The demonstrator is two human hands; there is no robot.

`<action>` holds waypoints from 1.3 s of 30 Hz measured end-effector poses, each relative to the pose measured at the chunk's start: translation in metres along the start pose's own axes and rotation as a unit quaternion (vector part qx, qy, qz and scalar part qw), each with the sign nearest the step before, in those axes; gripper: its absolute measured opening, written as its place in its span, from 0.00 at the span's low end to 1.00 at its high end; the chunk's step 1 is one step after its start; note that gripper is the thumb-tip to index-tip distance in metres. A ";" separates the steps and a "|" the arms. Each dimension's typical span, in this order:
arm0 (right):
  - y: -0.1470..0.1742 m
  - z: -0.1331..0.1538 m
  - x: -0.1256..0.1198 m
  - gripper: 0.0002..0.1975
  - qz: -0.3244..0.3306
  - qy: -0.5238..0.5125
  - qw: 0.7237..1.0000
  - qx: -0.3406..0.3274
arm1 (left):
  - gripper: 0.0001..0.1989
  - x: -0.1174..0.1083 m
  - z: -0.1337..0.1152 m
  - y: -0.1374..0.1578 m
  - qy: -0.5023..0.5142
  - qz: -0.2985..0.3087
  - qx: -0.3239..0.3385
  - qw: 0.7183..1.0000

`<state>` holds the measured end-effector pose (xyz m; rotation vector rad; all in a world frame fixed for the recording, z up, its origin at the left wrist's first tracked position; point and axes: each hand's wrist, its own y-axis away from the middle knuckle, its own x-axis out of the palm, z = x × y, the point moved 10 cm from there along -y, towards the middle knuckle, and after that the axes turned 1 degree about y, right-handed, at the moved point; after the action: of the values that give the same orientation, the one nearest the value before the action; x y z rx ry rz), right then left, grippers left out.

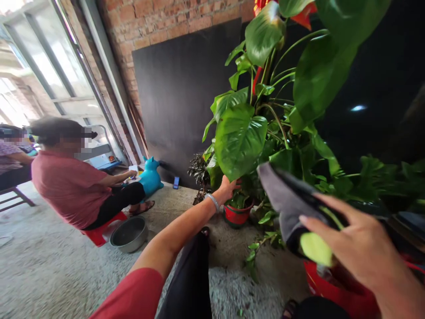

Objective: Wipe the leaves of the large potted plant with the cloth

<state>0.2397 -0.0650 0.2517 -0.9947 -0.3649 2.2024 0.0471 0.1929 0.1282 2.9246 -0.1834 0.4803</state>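
Observation:
A large glossy green leaf [241, 137] hangs at the front of a tall potted plant. At its lower tip is my left hand [227, 188], with a pale bangle on the wrist; the fingers close on the leaf's edge and are partly hidden. On the right, my right hand [358, 239] grips a soft grey and black cloth-like piece [288, 206] with a yellow-green patch. This piece is blurred and held in front of the plant's lower leaves, so its exact kind is unclear. Below my left hand stands a red plant pot [237, 215].
A red container [341, 288] stands at lower right. On the left, a person in a pink shirt [66, 186] sits on a red stool [99, 228] beside a grey basin [129, 235] and a blue animal-shaped toy [151, 177]. A phone [175, 182] leans against a dark board [186, 97].

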 end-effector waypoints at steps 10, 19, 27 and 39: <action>0.042 -0.030 0.132 0.24 0.197 0.020 0.980 -0.019 | 0.11 -0.085 -0.027 0.029 -0.063 -0.067 0.200 0.975; -0.012 0.066 0.132 0.24 0.121 0.005 0.988 -0.095 | 0.10 -0.085 0.033 0.000 -0.008 0.009 0.018 1.000; 0.097 -0.054 0.148 0.21 0.243 -0.020 0.968 0.065 | 0.10 -0.100 0.051 0.015 0.030 -0.024 -0.017 0.999; 0.027 -0.089 0.100 0.24 0.095 0.022 0.992 0.074 | 0.10 0.001 0.073 0.129 -0.041 0.204 -0.111 0.972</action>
<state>0.2459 -0.0184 0.1231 -1.0290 -0.0871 2.3337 0.0517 0.0528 0.0794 2.6843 -0.8042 0.3640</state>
